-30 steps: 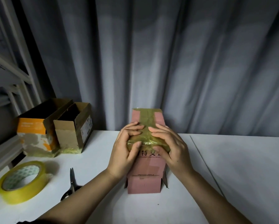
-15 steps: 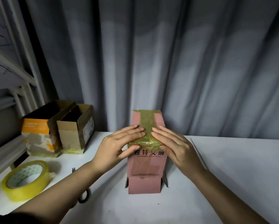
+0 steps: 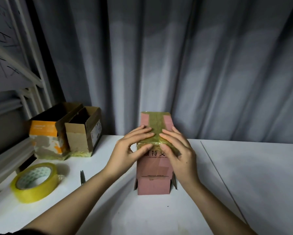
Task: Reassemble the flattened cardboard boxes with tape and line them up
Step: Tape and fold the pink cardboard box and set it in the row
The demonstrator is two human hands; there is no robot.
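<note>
Biggest worry here: the yellowish tape strip on my pink cardboard box looks wrinkly at the near edge, so if I press unevenly it could crease or peel and the flaps pop back open. The box stands on the white table, open end down, so pushing hard might also tip it. Both my left hand and right hand lie mostly flat, fingers only slightly bent, pressing the tape down, not grabbing anything. Tape roll sits off to my left.
</note>
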